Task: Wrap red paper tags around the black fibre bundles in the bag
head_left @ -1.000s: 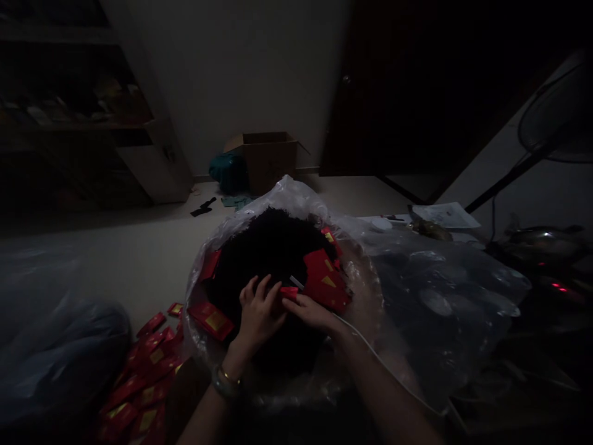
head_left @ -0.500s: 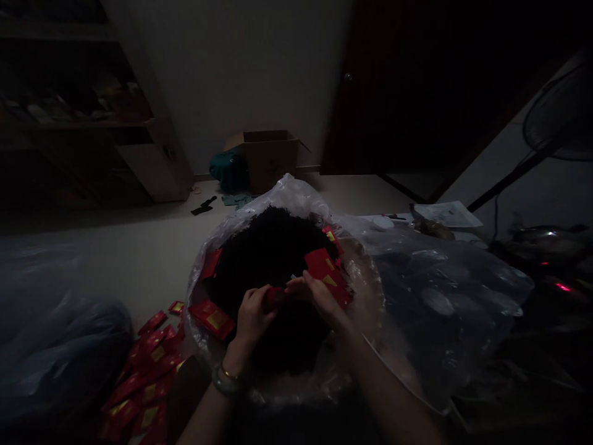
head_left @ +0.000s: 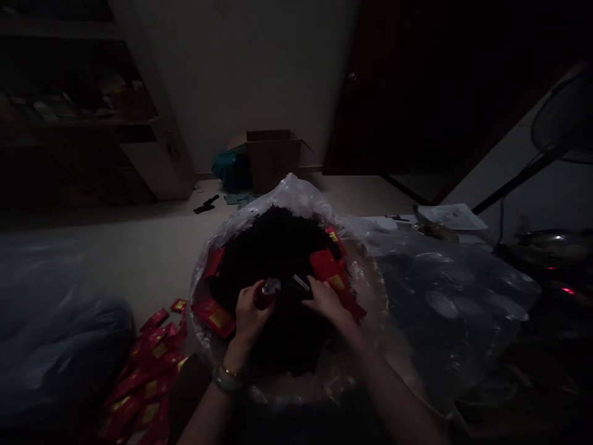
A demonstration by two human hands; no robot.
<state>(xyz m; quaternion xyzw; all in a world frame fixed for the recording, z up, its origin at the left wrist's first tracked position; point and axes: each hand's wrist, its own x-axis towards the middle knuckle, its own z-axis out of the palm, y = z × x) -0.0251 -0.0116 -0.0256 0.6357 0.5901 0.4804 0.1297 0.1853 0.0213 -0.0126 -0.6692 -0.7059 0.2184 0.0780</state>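
My left hand (head_left: pixel 251 314) is closed around a small red packet (head_left: pixel 263 300), whose mouth stands open and shows a shiny, clear lining. A heap of black, shredded material like loose tea leaves (head_left: pixel 273 247) fills a round basin lined with clear plastic (head_left: pixel 296 188). Over the heap, my right hand (head_left: pixel 324 301) has its fingers curled by a dark object with a pale strip (head_left: pixel 301 282); darkness hides its shape. Flat red packets lie at the basin's right side (head_left: pixel 331 272) and left side (head_left: pixel 214 317).
Many red packets (head_left: pixel 151 364) are piled on the floor at left, near a dark plastic-covered bundle (head_left: pixel 83 352). Clear plastic sheeting (head_left: pixel 445 290) spreads to the right. Beyond the basin stands an open cardboard box (head_left: pixel 274 161); a fan (head_left: pixel 563 123) is at far right.
My right hand has drawn away from the packet, slightly right and down, to the pale-striped object. The packet in my left hand now shows its open mouth.
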